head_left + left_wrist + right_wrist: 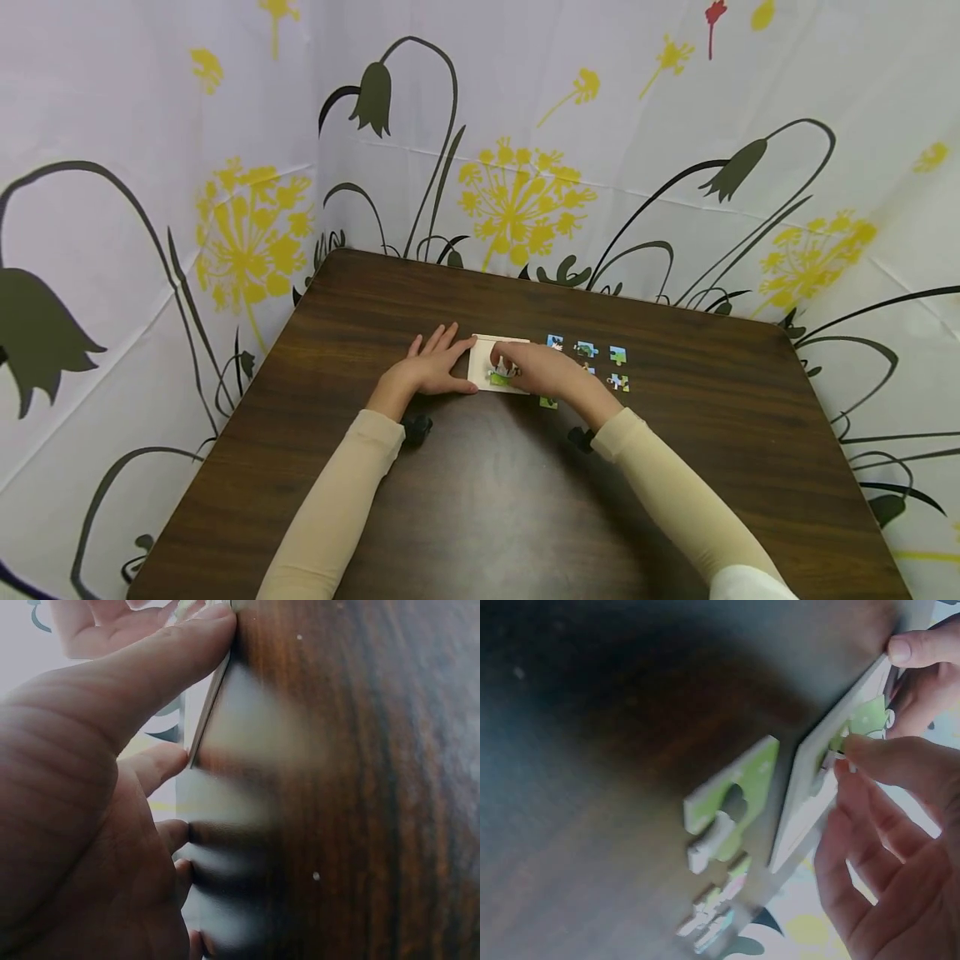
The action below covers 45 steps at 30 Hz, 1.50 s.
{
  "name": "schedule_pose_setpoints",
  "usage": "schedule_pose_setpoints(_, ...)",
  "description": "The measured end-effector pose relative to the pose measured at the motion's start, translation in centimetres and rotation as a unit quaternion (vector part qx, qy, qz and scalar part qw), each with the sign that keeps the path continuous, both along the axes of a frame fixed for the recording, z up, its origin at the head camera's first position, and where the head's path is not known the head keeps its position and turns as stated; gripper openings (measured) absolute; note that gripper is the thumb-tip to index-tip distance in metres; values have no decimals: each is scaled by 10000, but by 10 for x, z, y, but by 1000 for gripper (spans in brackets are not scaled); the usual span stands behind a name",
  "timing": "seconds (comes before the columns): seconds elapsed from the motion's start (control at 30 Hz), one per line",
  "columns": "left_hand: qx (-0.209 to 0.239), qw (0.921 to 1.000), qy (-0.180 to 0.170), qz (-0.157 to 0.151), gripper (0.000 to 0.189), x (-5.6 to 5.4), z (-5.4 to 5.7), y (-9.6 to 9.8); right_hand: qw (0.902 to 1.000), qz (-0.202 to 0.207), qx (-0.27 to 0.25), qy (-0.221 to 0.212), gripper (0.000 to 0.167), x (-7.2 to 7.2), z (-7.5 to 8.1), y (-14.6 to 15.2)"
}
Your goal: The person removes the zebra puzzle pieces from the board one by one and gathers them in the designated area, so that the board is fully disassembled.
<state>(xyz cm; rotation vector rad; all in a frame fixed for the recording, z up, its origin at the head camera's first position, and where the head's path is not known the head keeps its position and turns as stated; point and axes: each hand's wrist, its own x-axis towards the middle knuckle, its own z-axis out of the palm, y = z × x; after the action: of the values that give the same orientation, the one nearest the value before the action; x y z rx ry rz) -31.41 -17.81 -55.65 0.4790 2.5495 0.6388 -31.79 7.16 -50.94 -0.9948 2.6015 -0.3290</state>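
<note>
A pale, shallow puzzle tray (481, 354) lies on the table between the two hands. My left hand (431, 367) spans its left side, thumb touching the near corner and index finger the far corner, the other fingers spread on the table. Over the tray, my right hand (547, 369) pinches a small jigsaw piece (840, 741) between thumb and index finger; the fingers hide most of it. A green jigsaw piece (868, 716) lies inside the tray beside those fingertips. In the left wrist view, the left thumb (199, 634) presses the tray's edge.
Several loose jigsaw pieces lie right of the tray, among them a blue-green one (617, 356) and a white-and-blue one (618, 382). Another green piece (754, 776) sits close to the tray's near edge. A flowered curtain (517, 125) borders the dark wooden table (480, 517).
</note>
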Motion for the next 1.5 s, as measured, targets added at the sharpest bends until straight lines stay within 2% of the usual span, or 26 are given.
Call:
schedule_pose_setpoints(0.23,-209,9998,-22,-52,104,-3,-10,0,9997,-141,-120,156,26,2,-9,3)
schedule_pose_setpoints(0.37,-143,9999,11,-20,104,-5,-12,-1,9994,-143,-247,191,27,1,-10,6)
schedule_pose_setpoints(0.57,-93,10000,-30,-3,104,-3,-2,0,9961,-276,-833,-120,24,0,-7,11)
schedule_pose_setpoints(0.73,-51,10000,-68,23,103,4,9,0,9861,-444,-1535,-449,22,0,-6,22)
schedule_pose_setpoints(0.83,-61,10000,-33,57,102,3,7,0,9685,-635,-2214,-946,23,5,-3,33)
schedule_pose_setpoints(0.9,-87,9999,9,76,102,1,3,1,9504,-836,-2684,-1329,26,11,1,43)
schedule_pose_setpoints(0.97,-111,9999,28,90,103,1,1,2,9282,-1012,-3135,-1728,29,19,3,55)
schedule_pose_setpoints(1.03,-115,9999,29,88,103,3,1,3,9159,-1171,-3371,-1836,31,27,5,68)
schedule_pose_setpoints(1.07,-102,9999,36,82,104,4,1,3,9133,-1254,-3424,-1812,31,31,4,76)
schedule_pose_setpoints(1.13,-67,9999,31,72,104,6,2,4,9109,-1433,-3468,-1713,31,38,1,91)
schedule_pose_setpoints(1.3,116,9999,88,44,106,8,3,3,9125,-1921,-3337,-1383,34,49,-10,126)
schedule_pose_setpoints(1.5,146,9998,91,61,104,5,3,1,9176,-2214,-3091,-1162,34,50,-19,154)
